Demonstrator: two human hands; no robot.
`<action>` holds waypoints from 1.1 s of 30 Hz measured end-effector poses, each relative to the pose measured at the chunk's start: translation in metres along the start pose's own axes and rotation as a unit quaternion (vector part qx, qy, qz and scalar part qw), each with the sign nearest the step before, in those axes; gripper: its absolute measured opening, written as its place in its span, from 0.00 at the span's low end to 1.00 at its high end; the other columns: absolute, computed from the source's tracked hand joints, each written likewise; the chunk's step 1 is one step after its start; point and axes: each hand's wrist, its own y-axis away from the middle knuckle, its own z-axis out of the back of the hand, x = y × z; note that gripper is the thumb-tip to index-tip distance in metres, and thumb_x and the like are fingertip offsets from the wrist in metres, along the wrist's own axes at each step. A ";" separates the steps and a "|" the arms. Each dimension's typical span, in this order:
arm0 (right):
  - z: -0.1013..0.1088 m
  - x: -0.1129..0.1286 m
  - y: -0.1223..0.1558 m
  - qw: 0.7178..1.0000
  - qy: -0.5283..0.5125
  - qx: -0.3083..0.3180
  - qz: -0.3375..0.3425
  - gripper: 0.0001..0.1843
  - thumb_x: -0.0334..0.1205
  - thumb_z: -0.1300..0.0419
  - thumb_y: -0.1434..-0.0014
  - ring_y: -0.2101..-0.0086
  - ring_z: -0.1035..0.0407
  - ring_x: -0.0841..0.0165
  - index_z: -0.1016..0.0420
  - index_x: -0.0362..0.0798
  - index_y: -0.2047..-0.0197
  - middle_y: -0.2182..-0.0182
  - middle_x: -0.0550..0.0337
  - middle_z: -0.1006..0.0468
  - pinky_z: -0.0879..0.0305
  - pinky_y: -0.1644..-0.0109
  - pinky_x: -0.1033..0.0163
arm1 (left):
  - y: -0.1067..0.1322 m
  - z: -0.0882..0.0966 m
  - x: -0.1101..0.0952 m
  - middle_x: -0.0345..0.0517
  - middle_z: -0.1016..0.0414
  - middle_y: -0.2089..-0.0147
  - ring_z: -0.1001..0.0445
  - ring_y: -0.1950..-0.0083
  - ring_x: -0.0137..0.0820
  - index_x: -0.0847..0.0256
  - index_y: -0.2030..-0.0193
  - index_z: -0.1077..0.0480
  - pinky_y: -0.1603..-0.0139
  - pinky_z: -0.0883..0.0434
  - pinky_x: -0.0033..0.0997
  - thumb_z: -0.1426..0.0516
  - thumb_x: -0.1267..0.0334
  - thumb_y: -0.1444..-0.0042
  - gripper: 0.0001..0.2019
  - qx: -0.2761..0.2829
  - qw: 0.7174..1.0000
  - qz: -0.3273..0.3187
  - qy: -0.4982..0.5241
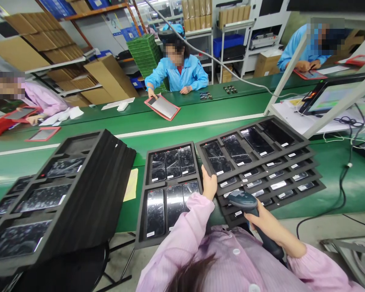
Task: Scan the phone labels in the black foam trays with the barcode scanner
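My right hand [266,221] is wrapped round the handle of a dark handheld barcode scanner [242,199]. Its head is over the front edges of a fanned stack of black foam trays. My left hand [209,183] grips the left edge of the top foam tray [295,142], thumb toward the scanner. In that tray lie several dark phone screens [218,157], each with a small white label. Labelled screens also show along the front edges of the trays below. Left of my hand sits another foam tray [148,168], holding two rows of screens, partly covered by my left sleeve.
A tall stack of foam trays [109,178] stands at the left, by a yellow paper [130,184]. Behind runs a green conveyor [207,105]. Across it a person in blue [179,75] holds a red-edged sheet. A monitor [337,97] and cables [342,178] are at the right.
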 end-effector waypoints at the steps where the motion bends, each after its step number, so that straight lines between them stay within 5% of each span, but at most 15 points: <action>1: 0.000 -0.003 0.000 1.000 -0.002 -0.001 0.001 0.36 0.44 0.48 0.58 0.82 0.40 0.70 0.50 0.43 0.44 0.80 0.68 0.34 0.43 0.75 0.64 | -0.001 0.000 0.002 0.53 0.44 0.34 0.43 0.35 0.31 0.68 0.31 0.61 0.37 0.47 0.23 0.49 0.72 0.50 0.39 0.002 1.000 -0.005 0.001; 7: 0.001 -0.027 0.005 0.999 -0.035 0.002 0.010 0.40 0.47 0.47 0.63 0.80 0.40 0.71 0.49 0.44 0.45 0.70 0.63 0.31 0.38 0.72 0.62 | -0.002 -0.001 0.006 0.52 0.45 0.34 0.44 0.34 0.30 0.67 0.31 0.61 0.38 0.47 0.22 0.49 0.71 0.49 0.38 0.001 1.000 -0.006 -0.005; 22: 0.000 -0.032 0.023 0.999 -0.031 -0.030 0.012 0.39 0.48 0.47 0.57 0.81 0.42 0.71 0.48 0.43 0.42 0.75 0.66 0.33 0.41 0.73 0.64 | -0.001 0.001 0.001 0.51 0.44 0.34 0.44 0.35 0.30 0.66 0.32 0.59 0.37 0.47 0.25 0.49 0.71 0.50 0.38 -0.008 1.000 0.009 -0.020; 28: 0.038 -0.047 0.013 0.994 -0.029 -0.104 -0.010 0.43 0.49 0.48 0.63 0.81 0.39 0.72 0.49 0.42 0.42 0.67 0.60 0.28 0.39 0.75 0.63 | 0.003 0.003 -0.010 0.54 0.43 0.34 0.43 0.35 0.31 0.69 0.32 0.60 0.37 0.47 0.26 0.50 0.72 0.50 0.38 -0.010 0.999 0.028 -0.029; 33: 0.071 -0.056 0.007 0.992 0.009 -0.126 -0.024 0.44 0.50 0.46 0.63 0.82 0.38 0.70 0.47 0.42 0.43 0.74 0.65 0.30 0.39 0.75 0.62 | 0.006 0.004 -0.019 0.55 0.42 0.35 0.41 0.36 0.32 0.69 0.32 0.58 0.38 0.44 0.27 0.51 0.73 0.49 0.37 -0.026 0.999 0.036 -0.026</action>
